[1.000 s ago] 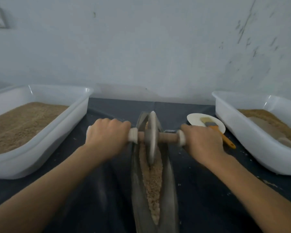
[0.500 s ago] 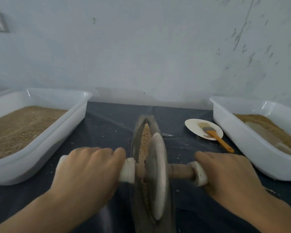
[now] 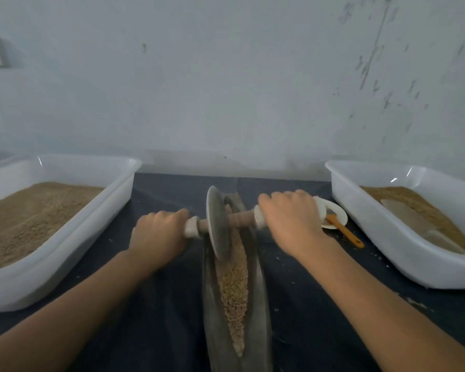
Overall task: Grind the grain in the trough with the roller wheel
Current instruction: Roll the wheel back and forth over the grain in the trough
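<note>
Half a second ago the roller wheel (image 3: 218, 222) sat at the near end of the trough (image 3: 255, 277), close under the camera; now it has run back out to the far end, much where it stood 1 second ago, so a full pull-and-push stroke has just been completed. The left hand (image 3: 157, 237) wraps the left end of the axle and the right hand (image 3: 290, 220) wraps the right end, each grip curled tight around its pale handle, with the wheel tilted slightly left and its rim down in the channel. The grain (image 3: 232, 285) lies exposed along the near stretch of the trough, and it looks coarse and whole-kernelled, so I judge the grinding far from finished and more passes are needed. On the dark surface (image 3: 167, 331), the left tub (image 3: 65, 251), right tub (image 3: 387, 237), and the small plate (image 3: 338, 216) with its orange-handled brush (image 3: 345, 233) have not moved.
</note>
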The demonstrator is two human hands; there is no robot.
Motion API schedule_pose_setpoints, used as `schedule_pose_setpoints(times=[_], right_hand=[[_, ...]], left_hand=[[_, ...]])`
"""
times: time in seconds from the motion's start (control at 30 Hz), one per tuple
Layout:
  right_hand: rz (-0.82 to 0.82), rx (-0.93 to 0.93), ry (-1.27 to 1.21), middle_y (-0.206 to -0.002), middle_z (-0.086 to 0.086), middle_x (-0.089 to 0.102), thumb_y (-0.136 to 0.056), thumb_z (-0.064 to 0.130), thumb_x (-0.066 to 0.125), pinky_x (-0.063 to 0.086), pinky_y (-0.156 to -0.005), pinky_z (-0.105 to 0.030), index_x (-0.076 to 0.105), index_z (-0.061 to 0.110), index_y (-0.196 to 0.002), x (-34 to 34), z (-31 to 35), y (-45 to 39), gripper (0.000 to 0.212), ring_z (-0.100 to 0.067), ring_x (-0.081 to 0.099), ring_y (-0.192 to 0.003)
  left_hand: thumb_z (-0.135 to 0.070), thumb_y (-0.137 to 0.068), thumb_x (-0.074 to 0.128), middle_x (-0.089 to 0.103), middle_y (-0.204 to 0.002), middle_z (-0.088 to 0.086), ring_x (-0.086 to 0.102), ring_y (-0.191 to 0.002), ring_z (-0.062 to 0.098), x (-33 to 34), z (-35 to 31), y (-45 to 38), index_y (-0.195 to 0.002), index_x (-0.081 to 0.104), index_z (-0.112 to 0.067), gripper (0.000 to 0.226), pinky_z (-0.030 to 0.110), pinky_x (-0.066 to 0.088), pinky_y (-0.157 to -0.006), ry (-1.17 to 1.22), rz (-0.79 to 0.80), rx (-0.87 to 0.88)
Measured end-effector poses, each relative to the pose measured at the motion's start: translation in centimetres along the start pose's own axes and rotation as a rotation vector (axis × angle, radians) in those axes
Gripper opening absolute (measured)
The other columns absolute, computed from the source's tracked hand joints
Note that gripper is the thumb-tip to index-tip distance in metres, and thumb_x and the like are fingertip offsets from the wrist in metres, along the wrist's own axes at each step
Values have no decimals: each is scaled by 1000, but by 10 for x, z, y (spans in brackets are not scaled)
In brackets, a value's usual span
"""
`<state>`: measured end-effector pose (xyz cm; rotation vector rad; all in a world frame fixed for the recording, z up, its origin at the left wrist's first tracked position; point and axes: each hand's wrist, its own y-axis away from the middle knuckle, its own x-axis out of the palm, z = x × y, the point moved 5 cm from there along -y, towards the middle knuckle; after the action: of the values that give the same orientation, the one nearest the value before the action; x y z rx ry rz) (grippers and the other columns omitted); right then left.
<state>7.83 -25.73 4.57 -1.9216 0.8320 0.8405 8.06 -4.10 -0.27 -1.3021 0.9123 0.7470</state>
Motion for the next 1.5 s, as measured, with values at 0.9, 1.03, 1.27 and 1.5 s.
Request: schedule_pose_setpoints(times=[0.9,1.03,1.27,1.5], right_hand=[[80,-42,-191,-74,8,59,-56,34,83,47,-54,-29,55,29,-87,-11,-7,86,42,-13,57,-62],[17,-47,-279,-50,14,39,-17,37,88,15,-46,-13,50,35,-62,-40,-13,117,59,-5,37,-40],[170,114,-240,-86,8,61,-80,37,64,48,-63,-33,45,33,-91,33,-19,46,22,-15,60,-76],[-11,52,-117,-86,0,64,-78,19,68,35,-58,-32,53,21,-94,17,-14,3,22,-22,61,-74]], left_hand=[[-48,-72,71,36,-63,-16,35,-54,3,-49,-24,54,-79,27,-39,45,21,22,-52,-87,82,197],[-54,-57,73,42,-61,-16,52,-54,5,-87,-32,91,-80,34,-40,47,24,27,-49,-63,103,275],[-49,-84,56,58,-85,-12,59,-76,12,-35,-21,9,-86,32,-36,27,29,33,-59,-254,82,140],[-48,-86,55,53,-74,-10,57,-68,14,-9,-3,-18,-83,43,-32,20,29,40,-60,-77,104,36]])
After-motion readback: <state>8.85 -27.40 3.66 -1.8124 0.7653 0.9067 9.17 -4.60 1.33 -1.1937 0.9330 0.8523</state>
